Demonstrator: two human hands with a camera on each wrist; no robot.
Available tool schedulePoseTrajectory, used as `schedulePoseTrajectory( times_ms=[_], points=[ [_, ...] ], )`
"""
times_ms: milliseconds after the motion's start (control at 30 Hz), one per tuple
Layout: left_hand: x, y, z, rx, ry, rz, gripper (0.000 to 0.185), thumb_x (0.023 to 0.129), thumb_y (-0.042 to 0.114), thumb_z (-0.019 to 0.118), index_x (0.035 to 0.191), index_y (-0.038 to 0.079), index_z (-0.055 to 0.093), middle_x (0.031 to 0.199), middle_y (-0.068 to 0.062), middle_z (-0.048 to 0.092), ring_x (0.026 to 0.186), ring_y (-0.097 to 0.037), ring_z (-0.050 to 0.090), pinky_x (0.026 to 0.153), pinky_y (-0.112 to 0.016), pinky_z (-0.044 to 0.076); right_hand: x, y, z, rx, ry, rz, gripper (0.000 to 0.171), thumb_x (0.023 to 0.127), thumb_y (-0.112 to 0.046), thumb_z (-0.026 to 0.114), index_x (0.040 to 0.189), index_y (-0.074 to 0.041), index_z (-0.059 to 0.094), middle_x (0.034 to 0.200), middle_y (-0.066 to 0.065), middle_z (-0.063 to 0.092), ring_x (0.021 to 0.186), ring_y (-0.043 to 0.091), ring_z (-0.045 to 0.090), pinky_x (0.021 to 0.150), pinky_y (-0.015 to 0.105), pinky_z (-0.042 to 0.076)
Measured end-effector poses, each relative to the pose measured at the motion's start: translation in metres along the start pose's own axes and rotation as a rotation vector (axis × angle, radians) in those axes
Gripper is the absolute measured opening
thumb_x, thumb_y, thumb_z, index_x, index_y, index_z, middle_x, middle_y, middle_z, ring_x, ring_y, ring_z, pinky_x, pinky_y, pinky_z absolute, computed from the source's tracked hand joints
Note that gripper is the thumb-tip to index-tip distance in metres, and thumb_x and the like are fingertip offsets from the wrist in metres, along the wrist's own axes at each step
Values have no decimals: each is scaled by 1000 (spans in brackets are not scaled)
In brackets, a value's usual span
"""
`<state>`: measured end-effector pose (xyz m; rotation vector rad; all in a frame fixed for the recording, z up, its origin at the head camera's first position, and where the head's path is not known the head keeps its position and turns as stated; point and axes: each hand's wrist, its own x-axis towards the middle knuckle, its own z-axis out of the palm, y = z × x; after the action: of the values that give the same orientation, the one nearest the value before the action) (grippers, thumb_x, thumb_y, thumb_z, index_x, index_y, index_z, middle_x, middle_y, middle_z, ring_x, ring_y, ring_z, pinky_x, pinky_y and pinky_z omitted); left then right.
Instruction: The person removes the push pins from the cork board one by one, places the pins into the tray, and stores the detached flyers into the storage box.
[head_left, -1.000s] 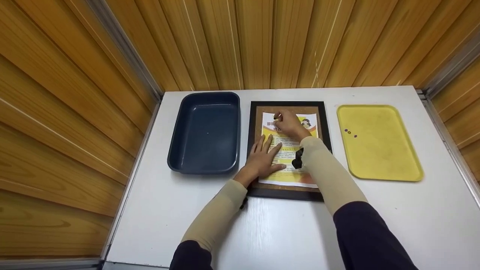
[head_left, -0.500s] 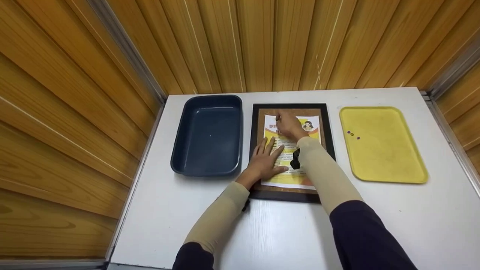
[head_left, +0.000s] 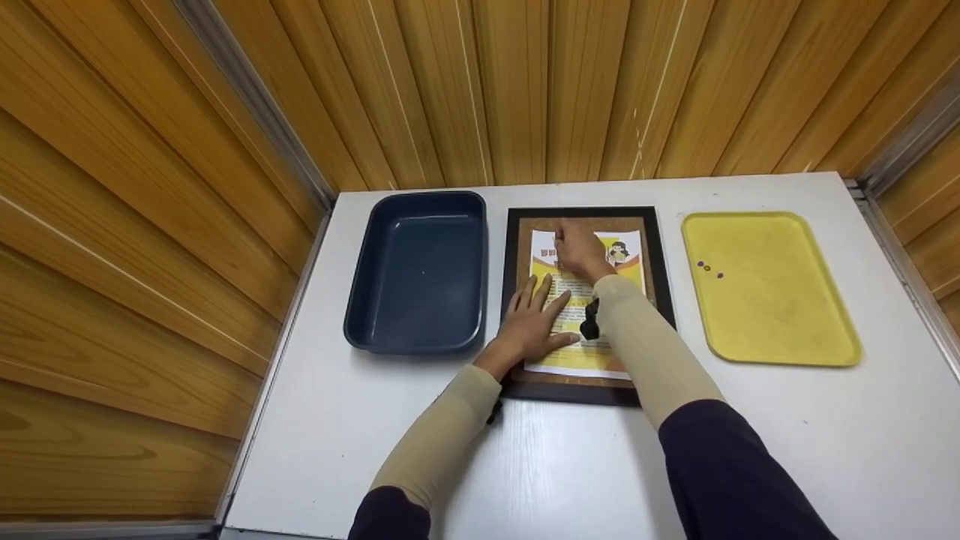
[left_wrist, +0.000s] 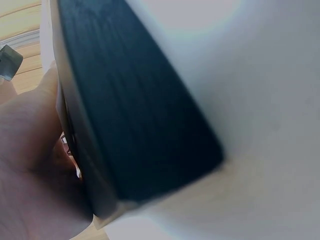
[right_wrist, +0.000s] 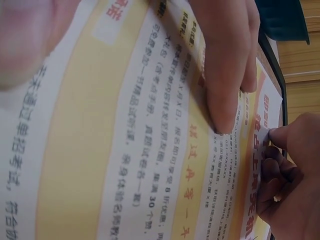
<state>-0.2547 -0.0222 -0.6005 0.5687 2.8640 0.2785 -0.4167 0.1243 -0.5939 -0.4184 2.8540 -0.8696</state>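
Printed flyer (head_left: 592, 300) lies on black-framed cork board (head_left: 513, 247), table center. Right hand (head_left: 577, 251) at flyer's 11 o'clock corner, fingertips (right_wrist: 280, 137) curled, pinching something tiny there; can't tell what. Left hand (head_left: 531, 322) flat, fingers (right_wrist: 225, 75) spread, pressing flyer's 8 o'clock area. Navy bin (head_left: 417, 270) at board's 9 o'clock, yellow tray (head_left: 772, 300) at 3 o'clock, on white table (head_left: 825, 450).
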Motion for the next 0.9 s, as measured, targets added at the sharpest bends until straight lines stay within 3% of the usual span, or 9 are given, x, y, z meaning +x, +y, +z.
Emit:
schedulePoseTrajectory(
  times_ms=[300, 633, 900],
  points=[
    [0, -1, 0, 17, 1, -1, 84, 101, 76, 43, 171, 34, 21, 179, -9, 0, 164, -34, -5, 130, -51, 8, -5, -3, -2, 111, -9, 70, 18, 109, -14, 50, 118, -2, 60, 111, 18, 63, 97, 33, 60, 83, 52, 50],
    [-2, 3, -3, -5, 8, 7, 84, 101, 75, 46, 171, 33, 24, 179, -10, 2, 164, -35, -3, 130, -51, 9, -12, 0, -7, 156, -12, 34, 20, 109, -13, 49, 116, 2, 61, 112, 21, 64, 100, 35, 60, 89, 55, 49],
    [0, 0, -1, 15, -6, 4, 84, 102, 74, 44, 171, 33, 21, 179, -10, -1, 164, -35, -5, 130, -51, 8, -22, 3, -9, 281, -10, -32, 20, 108, -8, 53, 114, 7, 65, 108, 20, 66, 94, 31, 60, 87, 47, 51]
  ],
)
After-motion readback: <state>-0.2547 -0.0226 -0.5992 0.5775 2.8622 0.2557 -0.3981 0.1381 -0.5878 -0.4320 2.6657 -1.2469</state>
